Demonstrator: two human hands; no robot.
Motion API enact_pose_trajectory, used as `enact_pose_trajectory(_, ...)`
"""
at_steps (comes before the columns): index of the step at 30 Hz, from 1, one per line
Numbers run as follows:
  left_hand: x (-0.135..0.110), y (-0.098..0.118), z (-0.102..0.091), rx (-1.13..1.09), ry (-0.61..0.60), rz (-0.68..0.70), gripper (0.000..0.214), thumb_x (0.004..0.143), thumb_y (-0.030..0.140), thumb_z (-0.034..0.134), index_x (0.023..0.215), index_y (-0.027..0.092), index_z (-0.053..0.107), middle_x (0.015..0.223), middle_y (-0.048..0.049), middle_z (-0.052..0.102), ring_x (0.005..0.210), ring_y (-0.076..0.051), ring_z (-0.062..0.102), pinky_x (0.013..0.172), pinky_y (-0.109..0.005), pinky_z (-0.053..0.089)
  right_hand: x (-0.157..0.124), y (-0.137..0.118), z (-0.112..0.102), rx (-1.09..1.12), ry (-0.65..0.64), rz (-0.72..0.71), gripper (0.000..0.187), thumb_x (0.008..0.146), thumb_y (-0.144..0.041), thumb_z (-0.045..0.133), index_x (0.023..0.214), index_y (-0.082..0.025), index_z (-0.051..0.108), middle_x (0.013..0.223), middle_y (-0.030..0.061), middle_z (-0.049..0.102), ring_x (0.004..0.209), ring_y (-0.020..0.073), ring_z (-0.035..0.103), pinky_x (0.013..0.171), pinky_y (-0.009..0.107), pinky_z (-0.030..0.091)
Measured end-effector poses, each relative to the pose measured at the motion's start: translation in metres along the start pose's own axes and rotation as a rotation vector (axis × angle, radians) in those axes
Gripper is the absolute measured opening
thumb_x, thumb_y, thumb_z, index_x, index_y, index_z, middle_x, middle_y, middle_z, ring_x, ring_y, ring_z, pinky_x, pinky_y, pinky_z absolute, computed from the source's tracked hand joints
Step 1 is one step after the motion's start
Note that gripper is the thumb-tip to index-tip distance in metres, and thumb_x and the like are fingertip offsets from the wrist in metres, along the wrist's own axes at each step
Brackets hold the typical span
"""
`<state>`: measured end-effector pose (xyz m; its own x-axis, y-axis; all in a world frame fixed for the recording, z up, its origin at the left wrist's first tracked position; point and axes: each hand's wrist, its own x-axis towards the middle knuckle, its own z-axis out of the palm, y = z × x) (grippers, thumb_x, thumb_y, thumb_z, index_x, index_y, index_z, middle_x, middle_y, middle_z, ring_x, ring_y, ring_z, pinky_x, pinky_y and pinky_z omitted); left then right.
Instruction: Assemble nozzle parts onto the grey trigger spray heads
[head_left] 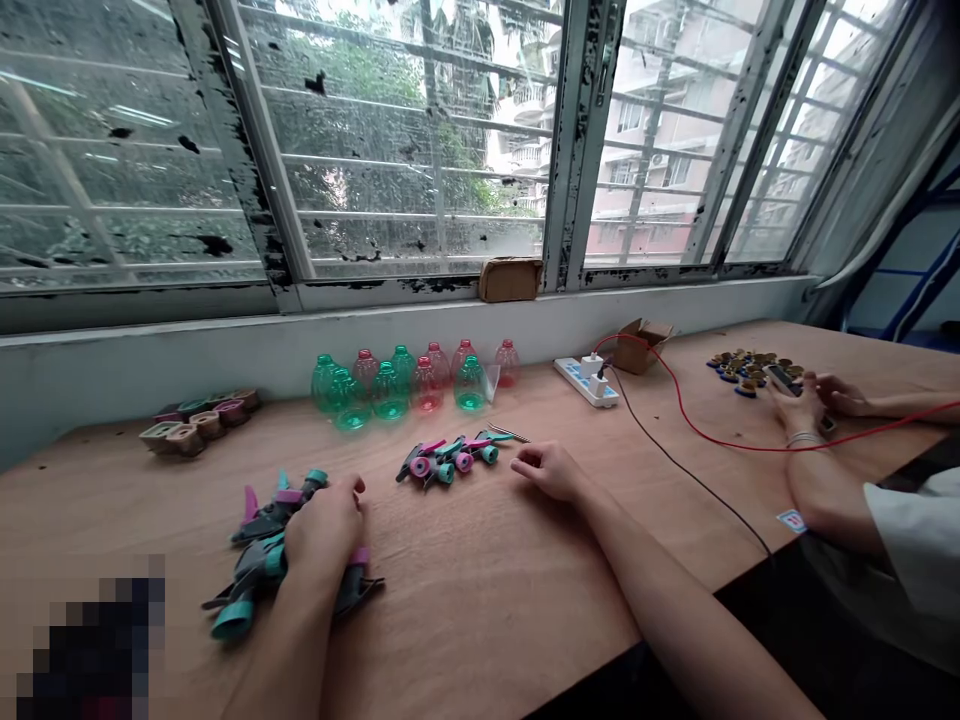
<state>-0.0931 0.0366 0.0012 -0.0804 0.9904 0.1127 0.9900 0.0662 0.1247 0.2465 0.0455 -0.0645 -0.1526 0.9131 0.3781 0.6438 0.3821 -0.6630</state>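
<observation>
partly, the left hand (324,530) hides piled spray heads (259,565).

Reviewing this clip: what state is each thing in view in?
Teal-and-pink plastic spray heads, piled loosely, more in a smaller group beyond
Left hand, resting on the pile, grip unclear
Right hand, empty, fingers curled, on the wooden table
Green and pink plastic bottles, upright in rows
Power strip, white plug inserted
Window, shut
Co-worker's hands, holding a dark object

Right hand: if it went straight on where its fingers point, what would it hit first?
Probably the teal and pink plastic spray heads ahead of the right hand, though depth is unclear.
</observation>
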Motion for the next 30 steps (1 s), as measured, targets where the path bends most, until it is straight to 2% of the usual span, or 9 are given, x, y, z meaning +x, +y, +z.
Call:
enact_pose_trajectory(6, -0.004, 0.011, -0.013, -0.094, 0.249, 0.046, 0.031, 0.087, 0.03, 0.042, 0.102, 0.027, 0.068, 0.092, -0.0089, 0.072, 0.08, -0.027, 0.066, 0.06, -0.03, 0.044, -0.001, -0.001, 0.002, 0.008, -0.008, 0.0, 0.029, 0.082, -0.04, 0.056, 0.069, -0.015, 0.065, 0.057, -0.0019, 0.053, 0.053, 0.0097, 0.044, 0.049, 0.021, 0.03)
enact_pose_trajectory(9, -0.008, 0.018, -0.016, -0.275, 0.347, 0.206, 0.027, 0.086, 0.03, 0.046, 0.1, 0.026, 0.067, 0.087, -0.0033, 0.073, 0.072, -0.02, 0.066, 0.063, -0.027, 0.045, 0.0, -0.003, 0.003, 0.005, -0.024, -0.002, 0.029, 0.082, -0.039, 0.056, 0.069, -0.015, 0.065, 0.057, -0.0019, 0.053, 0.053, 0.0098, 0.044, 0.049, 0.021, 0.031)
enact_pose_trajectory(11, -0.012, 0.025, -0.011, -0.376, 0.365, 0.34, 0.025, 0.085, 0.032, 0.048, 0.098, 0.025, 0.068, 0.08, -0.0001, 0.072, 0.063, -0.016, 0.065, 0.064, -0.025, 0.045, -0.001, -0.004, 0.003, 0.001, -0.024, -0.001, 0.029, 0.082, -0.039, 0.056, 0.07, -0.015, 0.066, 0.057, -0.0017, 0.053, 0.053, 0.0099, 0.044, 0.05, 0.021, 0.031)
enact_pose_trajectory(13, -0.016, 0.036, -0.003, -0.424, 0.341, 0.48, 0.024, 0.085, 0.03, 0.047, 0.096, 0.024, 0.068, 0.079, 0.0008, 0.072, 0.063, -0.015, 0.065, 0.064, -0.023, 0.046, -0.001, -0.004, 0.003, 0.002, -0.022, 0.0, 0.028, 0.082, -0.039, 0.056, 0.07, -0.015, 0.066, 0.058, -0.0014, 0.054, 0.054, 0.0101, 0.045, 0.05, 0.021, 0.031)
enact_pose_trajectory(17, -0.023, 0.054, 0.017, -0.399, 0.257, 0.714, 0.024, 0.087, 0.023, 0.044, 0.095, 0.024, 0.066, 0.095, -0.0006, 0.072, 0.08, -0.016, 0.066, 0.068, -0.023, 0.046, -0.001, -0.001, 0.003, 0.003, -0.033, -0.001, 0.029, 0.082, -0.04, 0.056, 0.071, -0.015, 0.066, 0.058, -0.0018, 0.053, 0.053, 0.0099, 0.044, 0.049, 0.021, 0.031)
enact_pose_trajectory(22, -0.031, 0.062, 0.022, -0.365, 0.231, 0.813, 0.025, 0.093, 0.031, 0.042, 0.09, 0.022, 0.064, 0.091, -0.0028, 0.068, 0.076, -0.014, 0.061, 0.065, -0.023, 0.042, 0.0, 0.001, 0.004, -0.008, -0.038, -0.009, 0.028, 0.083, -0.039, 0.055, 0.073, -0.015, 0.067, 0.057, -0.0022, 0.052, 0.053, 0.01, 0.044, 0.05, 0.022, 0.031)
enact_pose_trajectory(26, -0.042, 0.069, 0.022, -0.167, 0.031, 1.029, 0.028, 0.089, 0.044, 0.048, 0.08, 0.022, 0.063, 0.075, -0.0007, 0.064, 0.066, -0.014, 0.058, 0.057, -0.024, 0.036, 0.0, 0.001, 0.004, -0.008, -0.037, -0.006, 0.029, 0.084, -0.038, 0.053, 0.078, -0.015, 0.069, 0.058, -0.0021, 0.053, 0.055, 0.0105, 0.044, 0.052, 0.022, 0.031)
enact_pose_trajectory(28, -0.047, 0.074, 0.024, -0.098, -0.028, 1.055, 0.027, 0.087, 0.046, 0.051, 0.083, 0.023, 0.064, 0.075, -0.0008, 0.063, 0.065, -0.015, 0.057, 0.055, -0.024, 0.034, -0.001, 0.001, 0.004, 0.001, -0.035, -0.007, 0.03, 0.085, -0.038, 0.051, 0.081, -0.015, 0.07, 0.059, -0.0019, 0.053, 0.055, 0.0109, 0.044, 0.052, 0.023, 0.032)
enact_pose_trajectory(30, -0.051, 0.078, 0.026, -0.07, -0.031, 1.043, 0.026, 0.087, 0.045, 0.051, 0.087, 0.024, 0.067, 0.078, -0.0018, 0.062, 0.066, -0.015, 0.056, 0.055, -0.025, 0.033, -0.001, 0.002, 0.004, 0.009, -0.03, -0.005, 0.031, 0.085, -0.039, 0.051, 0.081, -0.015, 0.07, 0.059, -0.0018, 0.054, 0.055, 0.0112, 0.044, 0.052, 0.023, 0.032)
